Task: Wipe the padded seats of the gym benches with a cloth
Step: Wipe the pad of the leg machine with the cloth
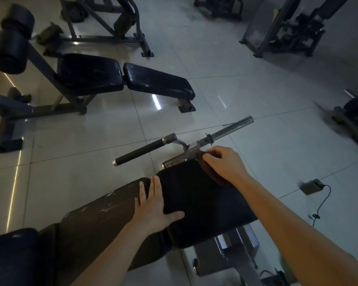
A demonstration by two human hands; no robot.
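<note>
A black padded seat (203,203) of the near bench lies right below me, with a longer brown-black back pad (95,230) to its left. My left hand (153,205) rests flat with fingers spread across the gap between the two pads. My right hand (223,162) is at the seat's far right corner, fingers closed on a dark brown cloth (217,178) pressed to the pad's edge. A second bench with two black pads (157,80) stands further off at the upper left.
A chrome bar with a black grip (145,149) sticks out just beyond the seat's far end. The bench's metal base (227,250) shows under the seat. A small box with a cable (311,186) lies on the tiled floor at right. Gym machines (285,27) stand behind.
</note>
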